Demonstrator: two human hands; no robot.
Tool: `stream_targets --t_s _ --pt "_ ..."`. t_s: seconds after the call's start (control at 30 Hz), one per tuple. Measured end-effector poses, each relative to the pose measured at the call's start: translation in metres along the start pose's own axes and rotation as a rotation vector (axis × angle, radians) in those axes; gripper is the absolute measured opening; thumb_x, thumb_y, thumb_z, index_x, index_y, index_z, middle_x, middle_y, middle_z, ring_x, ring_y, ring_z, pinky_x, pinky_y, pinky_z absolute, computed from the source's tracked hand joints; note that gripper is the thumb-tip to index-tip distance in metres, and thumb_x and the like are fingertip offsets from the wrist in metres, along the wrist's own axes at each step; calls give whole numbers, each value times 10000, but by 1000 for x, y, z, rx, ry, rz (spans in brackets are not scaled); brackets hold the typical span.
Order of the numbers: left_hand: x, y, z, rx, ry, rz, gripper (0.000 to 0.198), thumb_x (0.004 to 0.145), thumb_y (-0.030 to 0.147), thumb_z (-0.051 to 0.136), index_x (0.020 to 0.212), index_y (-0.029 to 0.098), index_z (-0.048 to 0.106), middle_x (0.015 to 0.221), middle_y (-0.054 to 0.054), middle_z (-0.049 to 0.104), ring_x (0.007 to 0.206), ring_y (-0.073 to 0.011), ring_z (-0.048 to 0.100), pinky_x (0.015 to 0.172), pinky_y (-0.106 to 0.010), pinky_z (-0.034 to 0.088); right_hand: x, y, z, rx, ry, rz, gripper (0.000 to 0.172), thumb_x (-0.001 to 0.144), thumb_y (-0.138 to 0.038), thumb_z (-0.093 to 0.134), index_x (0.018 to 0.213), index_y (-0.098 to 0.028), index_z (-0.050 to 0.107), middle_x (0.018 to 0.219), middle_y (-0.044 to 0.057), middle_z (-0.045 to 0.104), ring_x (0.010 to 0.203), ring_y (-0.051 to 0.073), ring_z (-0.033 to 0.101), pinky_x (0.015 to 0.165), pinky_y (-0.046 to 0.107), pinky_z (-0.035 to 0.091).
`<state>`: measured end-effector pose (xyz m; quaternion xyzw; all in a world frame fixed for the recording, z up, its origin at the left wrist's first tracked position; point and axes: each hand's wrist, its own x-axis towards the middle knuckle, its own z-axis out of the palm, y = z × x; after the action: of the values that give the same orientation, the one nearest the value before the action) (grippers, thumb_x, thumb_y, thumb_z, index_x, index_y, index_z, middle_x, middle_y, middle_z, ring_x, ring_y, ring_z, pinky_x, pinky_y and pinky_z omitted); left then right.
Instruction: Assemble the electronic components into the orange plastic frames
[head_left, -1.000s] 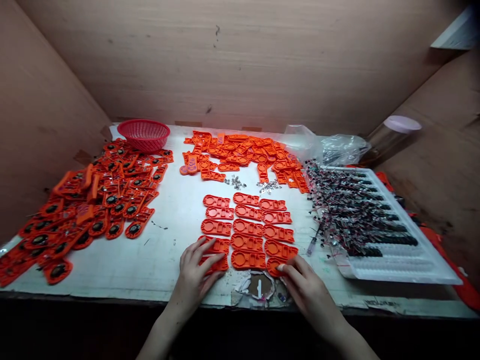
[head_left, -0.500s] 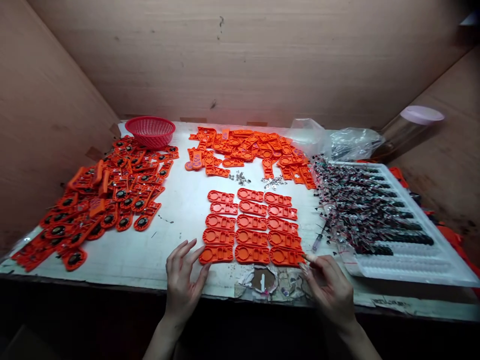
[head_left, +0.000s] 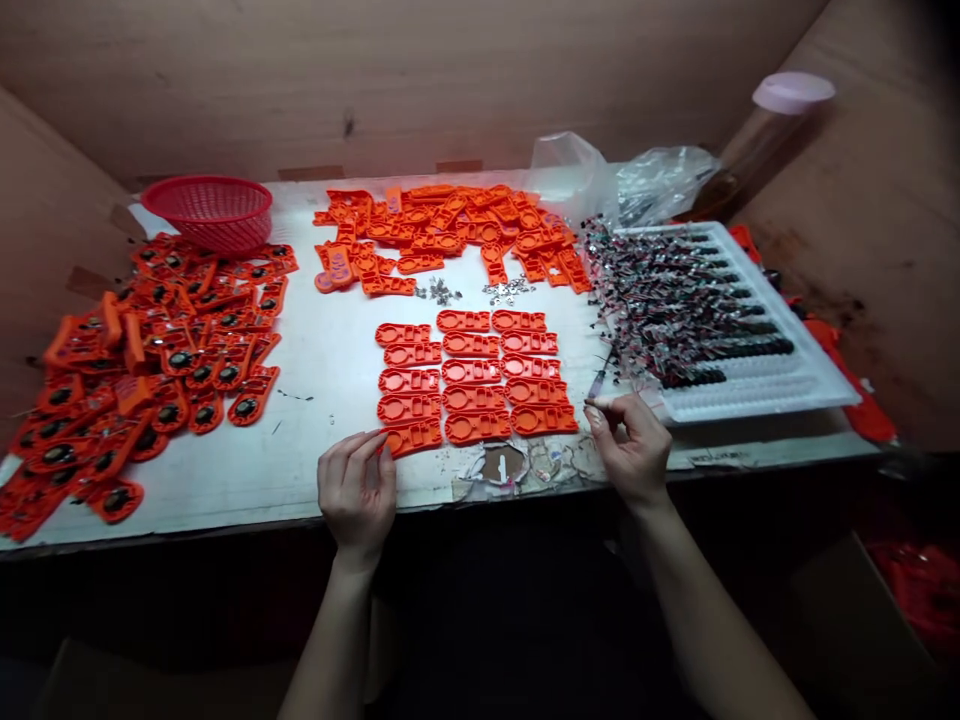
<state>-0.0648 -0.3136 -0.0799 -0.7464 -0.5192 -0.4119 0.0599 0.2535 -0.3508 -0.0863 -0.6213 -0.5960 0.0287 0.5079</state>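
Observation:
Orange plastic housings (head_left: 476,398) lie in three columns in front of me, each with a round recess at its left end. My left hand (head_left: 356,488) is at the left end of the nearest left housing (head_left: 415,437), fingers curved and thumb a little apart, its fingertips at the housing's edge. On the other side, my right hand (head_left: 634,445) has thumb and forefinger pinched beside the nearest right housing (head_left: 545,420). Whatever lies between those fingertips is too small to make out. Just beyond them a small screwdriver (head_left: 597,384) rests on the table.
At left, housings with black round parts (head_left: 180,360) are heaped below a red basket (head_left: 214,212). More orange housings (head_left: 450,225) are piled at the back, near small metal pieces (head_left: 439,292). A white tray (head_left: 795,300) of wired parts (head_left: 652,300) stands right.
The camera view has shifted, so the table appears higher in the frame. My left fingers have curled inward, and my right hand has moved off the nearest right housing toward the screwdriver.

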Motion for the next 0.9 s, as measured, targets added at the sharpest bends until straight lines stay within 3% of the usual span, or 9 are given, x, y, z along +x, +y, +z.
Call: stream_targets --t_s 0.3,0.9 --pt "0 -2 0 -55 -32 26 170 813 126 616 977 168 637 896 -67 671 845 -189 596 815 -336 484 -2 7 3 150 81 147 152 853 -307 591 767 -183 588 694 -7 540 627 136 505 593 259 414" --pt "-5 -1 2 -19 -24 -35 113 841 169 573 930 173 641 860 -64 670 822 -196 578 802 -334 468 -4 19 5 239 71 218 220 826 -359 629 710 -176 593 648 -21 519 588 119 465 563 247 376"
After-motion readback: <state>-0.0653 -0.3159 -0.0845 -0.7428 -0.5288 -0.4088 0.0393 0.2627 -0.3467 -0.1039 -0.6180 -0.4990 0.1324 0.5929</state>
